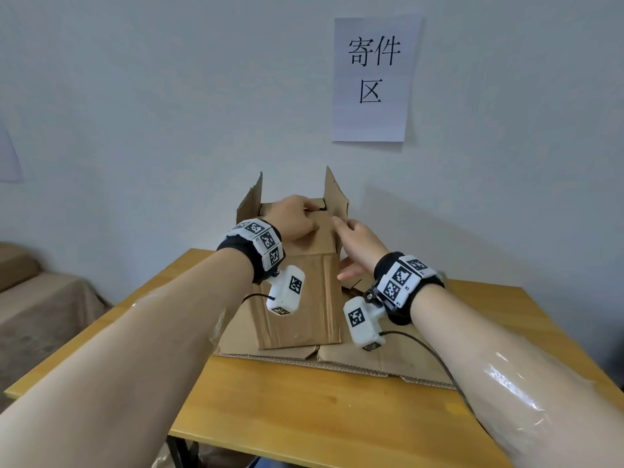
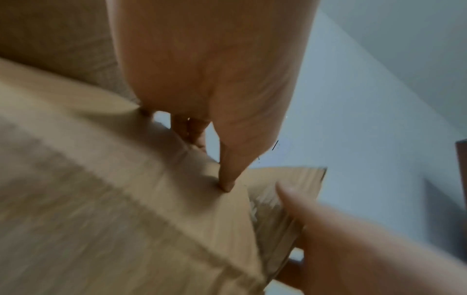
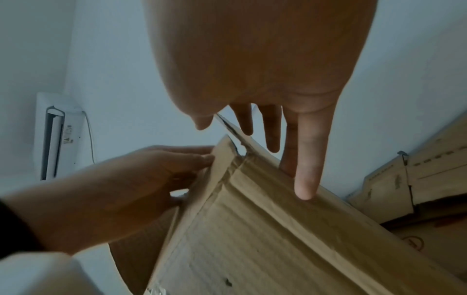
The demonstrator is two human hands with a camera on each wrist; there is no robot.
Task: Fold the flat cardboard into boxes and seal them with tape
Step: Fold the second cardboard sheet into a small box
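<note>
A brown cardboard box (image 1: pixel 297 298) stands upright on the wooden table (image 1: pixel 304 417). Its near top flap is folded down. The two side flaps, left (image 1: pixel 251 201) and right (image 1: pixel 334 194), stick up. My left hand (image 1: pixel 312 217) rests on the folded flap. In the left wrist view its thumb (image 2: pixel 227 183) presses the cardboard (image 2: pixel 101 199). My right hand (image 1: pixel 351 248) is at the box's right top corner, holding nothing. In the right wrist view its straight fingers (image 3: pixel 305 179) reach along the right flap's edge (image 3: pixel 252 229). No tape is in view.
The box stands on a sheet of flat cardboard (image 1: pixel 354 363). A paper sign (image 1: pixel 373 79) hangs on the wall close behind. A cloth-covered surface (image 1: pixel 33 305) lies to the left. More cardboard boxes (image 3: pixel 417 179) are stacked to the right.
</note>
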